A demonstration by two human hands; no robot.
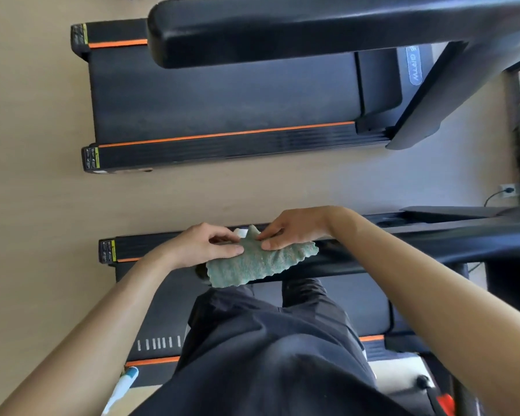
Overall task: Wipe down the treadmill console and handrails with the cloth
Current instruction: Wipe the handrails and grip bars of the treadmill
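The left hand (206,246) and the right hand (288,232) are both pinching the upper edge of the green cloth (258,264) between thumb and fingertips, holding it up just ahead of the person's dark clothing. The cloth is hanging in front of the near treadmill's (162,295) black side rail (168,243), while a second treadmill (222,100) is standing beyond a strip of beige floor (192,193).

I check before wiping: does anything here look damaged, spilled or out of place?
Nothing stands out. The left hand and the right hand pinch the green cloth above the treadmill; no spill or damage shows.
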